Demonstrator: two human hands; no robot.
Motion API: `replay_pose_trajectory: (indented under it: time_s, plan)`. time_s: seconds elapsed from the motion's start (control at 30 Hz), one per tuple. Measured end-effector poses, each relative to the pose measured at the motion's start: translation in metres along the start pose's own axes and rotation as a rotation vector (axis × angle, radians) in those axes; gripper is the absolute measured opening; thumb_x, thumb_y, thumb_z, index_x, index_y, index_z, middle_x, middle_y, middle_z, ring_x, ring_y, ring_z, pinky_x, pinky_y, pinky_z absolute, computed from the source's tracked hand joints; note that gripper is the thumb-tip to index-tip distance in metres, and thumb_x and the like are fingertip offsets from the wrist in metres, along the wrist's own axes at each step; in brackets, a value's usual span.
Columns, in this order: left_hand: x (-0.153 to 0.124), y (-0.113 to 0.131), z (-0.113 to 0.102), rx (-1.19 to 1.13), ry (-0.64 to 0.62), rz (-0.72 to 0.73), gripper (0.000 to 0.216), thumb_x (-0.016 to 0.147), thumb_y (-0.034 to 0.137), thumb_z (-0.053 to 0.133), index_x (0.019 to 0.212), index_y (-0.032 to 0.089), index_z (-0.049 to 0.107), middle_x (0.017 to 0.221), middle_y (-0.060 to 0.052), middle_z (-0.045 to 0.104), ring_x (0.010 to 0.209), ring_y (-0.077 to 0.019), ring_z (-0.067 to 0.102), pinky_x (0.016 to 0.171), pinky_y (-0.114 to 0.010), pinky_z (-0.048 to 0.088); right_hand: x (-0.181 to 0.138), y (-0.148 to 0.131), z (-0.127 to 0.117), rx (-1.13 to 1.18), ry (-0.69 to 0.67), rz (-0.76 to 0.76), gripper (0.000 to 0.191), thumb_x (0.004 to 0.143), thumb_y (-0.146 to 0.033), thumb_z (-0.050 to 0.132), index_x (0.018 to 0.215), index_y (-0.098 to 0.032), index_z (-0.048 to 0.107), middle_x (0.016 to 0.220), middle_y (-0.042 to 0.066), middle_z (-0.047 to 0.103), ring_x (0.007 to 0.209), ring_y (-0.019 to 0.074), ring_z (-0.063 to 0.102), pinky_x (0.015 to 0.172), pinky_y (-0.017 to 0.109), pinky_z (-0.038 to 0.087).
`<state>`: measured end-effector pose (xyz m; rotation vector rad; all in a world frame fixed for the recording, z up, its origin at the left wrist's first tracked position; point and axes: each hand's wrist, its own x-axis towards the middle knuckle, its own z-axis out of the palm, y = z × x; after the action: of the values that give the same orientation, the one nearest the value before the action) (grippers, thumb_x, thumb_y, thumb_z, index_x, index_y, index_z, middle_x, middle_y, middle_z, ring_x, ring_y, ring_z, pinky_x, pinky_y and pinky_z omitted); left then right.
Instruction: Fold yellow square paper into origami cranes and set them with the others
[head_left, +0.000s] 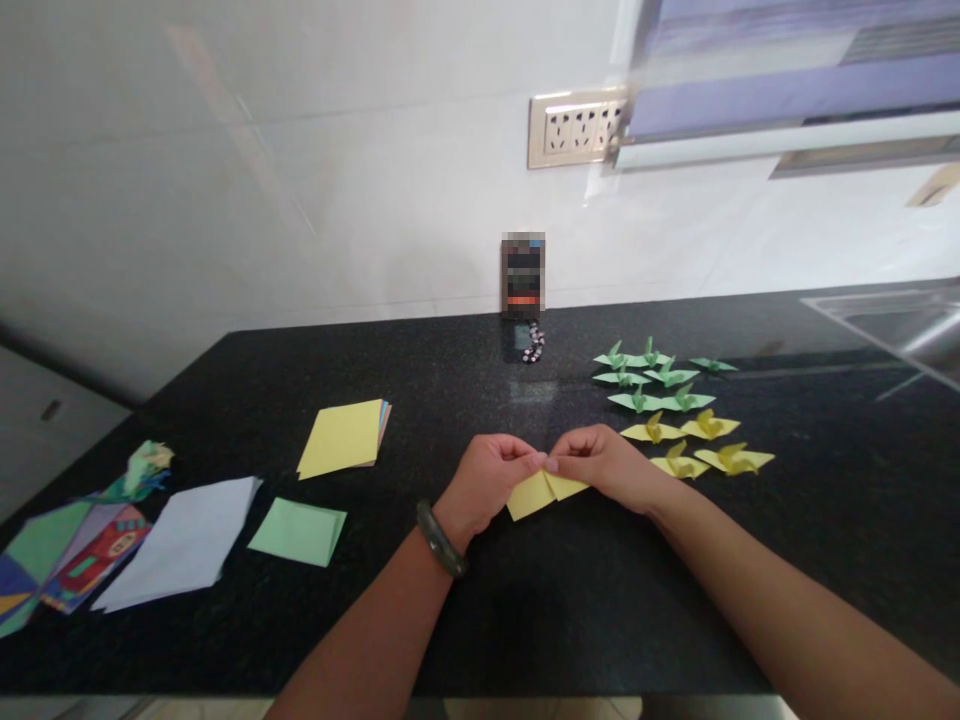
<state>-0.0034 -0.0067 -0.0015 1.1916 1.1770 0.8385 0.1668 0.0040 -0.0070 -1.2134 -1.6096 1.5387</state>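
"What does the head view show?"
"Thin, creased yellow paper [531, 497], matte against the glossy, speckled black counter [450, 375], left of sharp-winged yellow paper birds [733, 460]."
"And the grip?"
"Left hand [491, 480] and right hand [604, 465], fingers curled, nearly meet, pinching the paper's upper edge between them."

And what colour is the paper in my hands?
The paper is yellow, seen best in the head view.

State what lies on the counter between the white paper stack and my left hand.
The head view shows green paper, then dark counter, between the white stack and left hand.
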Motion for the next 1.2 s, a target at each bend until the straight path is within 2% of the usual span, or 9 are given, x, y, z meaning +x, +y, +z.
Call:
replay_pose_trajectory:
  time_s: [0.17, 0.5, 0.7, 0.87, 0.97, 1.03, 1.1, 1.13, 1.2]
  plan:
    - [0.0, 0.001, 0.0, 0.0, -0.01, -0.008, 0.018, 0.064, 0.03, 0.067, 0.062, 0.013, 0.064, 0.054, 0.0, 0.058, 0.047, -0.0081, 0.045, 0.047, -0.021, 0.032, -0.001, -0.004, -0.003, 0.043, -0.028, 0.056, 0.026, 0.061, -0.037, 0.072, 0.063, -0.012, 0.065, 0.052, -0.003, 0.056, 0.045, 0.0053, 0.041, 0.044, 0.019, 0.03]
    - [0.0, 0.001, -0.001, -0.028, 0.01, -0.005, 0.02, 0.063, 0.031, 0.067, 0.061, 0.012, 0.063, 0.054, 0.0, 0.057, 0.046, -0.0076, 0.044, 0.046, -0.022, 0.031, -0.001, -0.004, -0.007, -0.073, -0.043, 0.032, 0.015, 0.067, -0.027, 0.063, 0.062, -0.013, 0.066, 0.049, -0.004, 0.055, 0.044, 0.0056, 0.042, 0.045, 0.019, 0.033]
    - [0.001, 0.005, -0.007, -0.054, 0.113, 0.02, 0.02, 0.062, 0.031, 0.068, 0.061, 0.012, 0.063, 0.053, 0.0, 0.057, 0.046, -0.0085, 0.045, 0.046, -0.022, 0.032, -0.002, -0.006, -0.017, -0.117, 0.013, 0.029, 0.013, 0.068, -0.021, 0.058, 0.063, -0.013, 0.067, 0.059, 0.002, 0.065, 0.048, 0.0077, 0.05, 0.049, 0.019, 0.04]
    - [0.002, 0.004, -0.008, -0.048, 0.134, 0.042, 0.02, 0.063, 0.032, 0.068, 0.063, 0.012, 0.065, 0.054, -0.001, 0.059, 0.048, -0.0095, 0.048, 0.047, -0.022, 0.034, -0.001, -0.006, -0.018, -0.205, 0.086, -0.019, 0.014, 0.069, -0.02, 0.056, 0.061, -0.014, 0.066, 0.056, 0.001, 0.064, 0.047, 0.0086, 0.051, 0.047, 0.02, 0.039]
    - [0.005, 0.001, -0.009, -0.049, 0.222, 0.117, 0.02, 0.065, 0.033, 0.067, 0.068, 0.013, 0.066, 0.062, -0.002, 0.063, 0.056, -0.0119, 0.054, 0.054, -0.023, 0.041, -0.001, -0.007, -0.013, -0.367, 0.322, -0.157, 0.017, 0.073, -0.027, 0.056, 0.066, -0.015, 0.065, 0.053, 0.001, 0.061, 0.047, 0.0114, 0.051, 0.045, 0.022, 0.04]
    - [0.006, 0.001, -0.009, -0.031, 0.382, 0.208, 0.021, 0.064, 0.033, 0.068, 0.074, 0.014, 0.067, 0.07, -0.003, 0.065, 0.065, -0.0132, 0.057, 0.062, -0.025, 0.044, -0.002, -0.007, -0.009, -0.519, 0.557, -0.351, 0.016, 0.076, -0.028, 0.054, 0.07, -0.017, 0.065, 0.063, 0.003, 0.064, 0.057, 0.015, 0.058, 0.054, 0.026, 0.045]
    - [0.006, 0.002, -0.008, -0.006, 0.49, 0.243, 0.024, 0.064, 0.036, 0.069, 0.074, 0.014, 0.066, 0.069, -0.003, 0.064, 0.064, -0.0125, 0.056, 0.062, -0.024, 0.045, -0.004, -0.007, -0.007, -0.641, 0.664, -0.54, 0.015, 0.079, -0.024, 0.053, 0.073, -0.019, 0.065, 0.072, 0.005, 0.067, 0.068, 0.0171, 0.062, 0.063, 0.029, 0.048]
    - [0.005, 0.003, -0.007, -0.006, 0.48, 0.225, 0.027, 0.066, 0.04, 0.067, 0.071, 0.014, 0.065, 0.066, -0.003, 0.062, 0.061, -0.0116, 0.054, 0.059, -0.023, 0.045, -0.004, -0.007, -0.007, -0.692, 0.666, -0.609, 0.015, 0.08, -0.023, 0.053, 0.074, -0.019, 0.066, 0.075, 0.006, 0.068, 0.07, 0.0173, 0.062, 0.065, 0.029, 0.049]
    - [0.003, 0.005, -0.004, -0.064, 0.292, 0.107, 0.035, 0.07, 0.047, 0.061, 0.071, 0.012, 0.065, 0.062, -0.003, 0.061, 0.053, -0.0102, 0.052, 0.053, -0.023, 0.044, -0.005, -0.005, -0.006, -0.768, 0.607, -0.702, 0.016, 0.081, -0.021, 0.052, 0.075, -0.019, 0.066, 0.076, 0.007, 0.068, 0.07, 0.0168, 0.063, 0.064, 0.028, 0.05]
